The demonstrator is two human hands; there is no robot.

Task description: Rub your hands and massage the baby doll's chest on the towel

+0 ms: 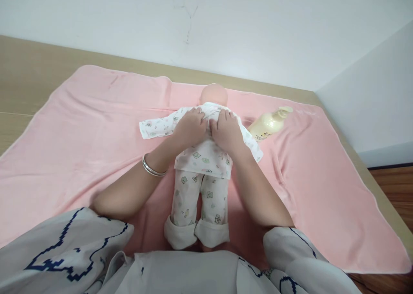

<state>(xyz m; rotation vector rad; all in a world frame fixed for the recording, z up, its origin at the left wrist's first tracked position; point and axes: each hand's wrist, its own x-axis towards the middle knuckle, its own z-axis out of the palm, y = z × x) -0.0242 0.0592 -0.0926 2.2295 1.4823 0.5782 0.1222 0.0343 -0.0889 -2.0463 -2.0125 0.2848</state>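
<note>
A baby doll (214, 93) lies with its head away from me, dressed in a white printed long-sleeved shirt (203, 158) and matching trousers (214, 199) with turned-up cuffs. Its face does not show. My left hand (191, 125) is on the left side of the shirt's upper part, fingers bent and closed on the doll, the thumb toward the middle. Beside it, my right hand (226, 130) grips the right side in the same way. The two thumbs are close but apart, with creased cloth between them. The shirt's left sleeve lies stretched out flat.
A pale yellow pump bottle (267, 124) lies tilted on its side by the doll's right sleeve. Under everything spreads a creased pink blanket (322, 191) on a wooden surface (32, 62). White walls (258, 36) stand behind and at the right.
</note>
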